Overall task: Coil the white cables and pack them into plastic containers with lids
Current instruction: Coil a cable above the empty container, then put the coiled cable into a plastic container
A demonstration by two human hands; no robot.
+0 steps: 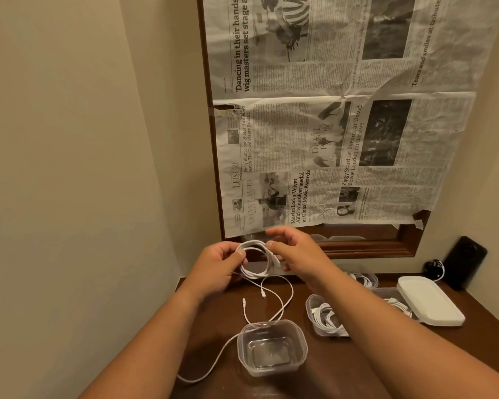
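Both hands hold a coiled white cable above the worktop: left hand fingers curled round it, right hand pinching it. Loose ends trail beside an empty container.

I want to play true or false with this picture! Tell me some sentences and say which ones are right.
1. The left hand and the right hand hold a cable coil. True.
2. The nearest container is full of cables. False: it is empty.
3. A newspaper hangs behind the table. True.
4. The white lid lies on the floor. False: it rests on another container on the table.
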